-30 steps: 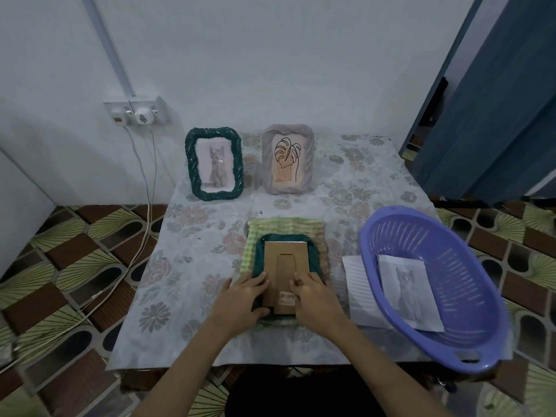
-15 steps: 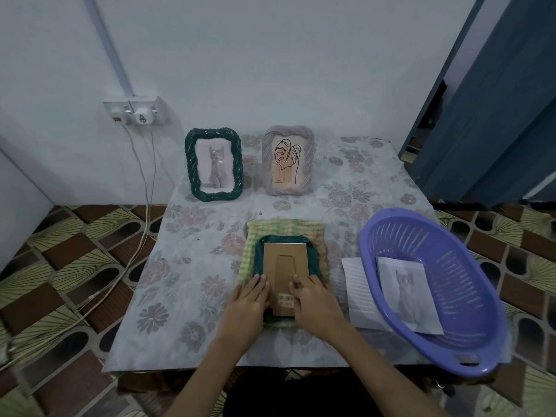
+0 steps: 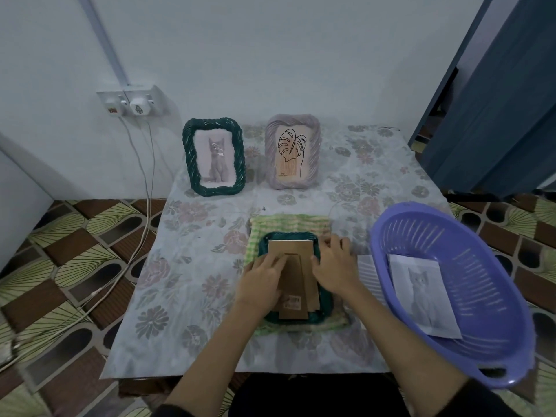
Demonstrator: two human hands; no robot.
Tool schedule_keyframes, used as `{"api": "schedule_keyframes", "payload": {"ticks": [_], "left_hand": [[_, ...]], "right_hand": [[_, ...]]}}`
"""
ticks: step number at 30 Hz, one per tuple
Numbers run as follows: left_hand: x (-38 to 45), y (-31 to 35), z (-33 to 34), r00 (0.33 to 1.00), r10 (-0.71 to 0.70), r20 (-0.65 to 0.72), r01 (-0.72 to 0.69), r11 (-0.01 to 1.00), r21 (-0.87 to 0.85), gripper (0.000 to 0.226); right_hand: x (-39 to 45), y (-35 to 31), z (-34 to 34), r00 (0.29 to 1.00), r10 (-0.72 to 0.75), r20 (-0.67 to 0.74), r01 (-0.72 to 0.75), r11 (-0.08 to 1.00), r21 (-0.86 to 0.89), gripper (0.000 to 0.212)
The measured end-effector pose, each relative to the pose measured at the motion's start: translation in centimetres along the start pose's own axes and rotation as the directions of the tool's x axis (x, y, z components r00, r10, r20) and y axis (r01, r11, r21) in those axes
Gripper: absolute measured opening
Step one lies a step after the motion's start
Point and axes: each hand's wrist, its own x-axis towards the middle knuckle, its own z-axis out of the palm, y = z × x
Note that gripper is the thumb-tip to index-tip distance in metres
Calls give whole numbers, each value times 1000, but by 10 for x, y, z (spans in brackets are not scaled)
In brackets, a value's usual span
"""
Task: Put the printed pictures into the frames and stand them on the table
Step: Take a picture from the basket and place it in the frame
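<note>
The left hand (image 3: 261, 279) lies flat, palm down, on the left side of a brown cardboard backing (image 3: 293, 276), fingers spread and pressing rather than gripping. The right hand (image 3: 332, 266) rests on the backing's right edge with its thumb on the cardboard and its fingers curled over the rim of the frame; whether those fingers actually clamp the rim is hard to tell from this angle. The backing, with its fold-out stand flat against it, sits in a dark green rope-edged frame (image 3: 323, 305) lying face down on a green checked cloth (image 3: 288, 225), which is spread on the flowered tablecloth (image 3: 186, 266).

Just right of the cloth, a sheet of white paper (image 3: 367, 269) pokes out from beneath a purple plastic basket (image 3: 481, 341). Inside the basket lies a printed cat picture (image 3: 422, 293).

At the far side of the table two frames stand upright side by side: a green frame with a cat picture (image 3: 214, 156) and a lilac frame with a leaf drawing (image 3: 291, 152). Behind them on the wall is a double socket (image 3: 131, 103), with cables hanging to the patterned floor (image 3: 75, 251).
</note>
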Motion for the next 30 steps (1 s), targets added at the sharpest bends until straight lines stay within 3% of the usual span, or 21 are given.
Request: {"api": "schedule_keyframes", "payload": {"ticks": [3, 6, 9, 11, 13, 18, 22, 24, 27, 30], "left_hand": [[6, -7, 1, 994, 37, 103, -31, 998, -54, 77], [8, -10, 4, 993, 36, 112, -27, 996, -87, 79], [9, -10, 5, 995, 43, 85, -36, 996, -78, 74], [11, -12, 7, 996, 40, 81, -34, 997, -71, 71], [10, -13, 7, 996, 44, 77, -39, 997, -70, 70], [10, -14, 7, 993, 31, 111, -18, 993, -115, 76], [8, -13, 6, 994, 15, 112, 1, 990, -138, 78], [4, -10, 6, 996, -30, 87, 41, 991, -125, 82], [-2, -9, 6, 984, -159, 86, 166, 983, -84, 91], [-5, -12, 8, 974, -193, 116, 200, 978, -52, 92]], "right_hand": [[0, -3, 11, 999, 20, -31, -20, 1000, -11, 49], [-3, -12, 19, 995, 42, -88, -39, 998, 39, 45], [2, -21, 18, 982, 164, -94, -129, 944, 303, 41], [9, -26, 14, 962, 271, -23, -220, 824, 523, 39], [11, -26, 12, 950, 311, 18, -253, 739, 625, 39], [5, -15, 16, 979, 200, -47, -145, 834, 533, 44], [4, -10, 16, 996, 72, -48, -50, 933, 357, 41], [7, -9, 12, 993, 82, -80, -51, 940, 337, 39], [15, -13, 8, 980, 152, -127, -83, 895, 438, 40], [22, -27, 7, 997, 21, -71, 10, 913, 408, 49]]}}
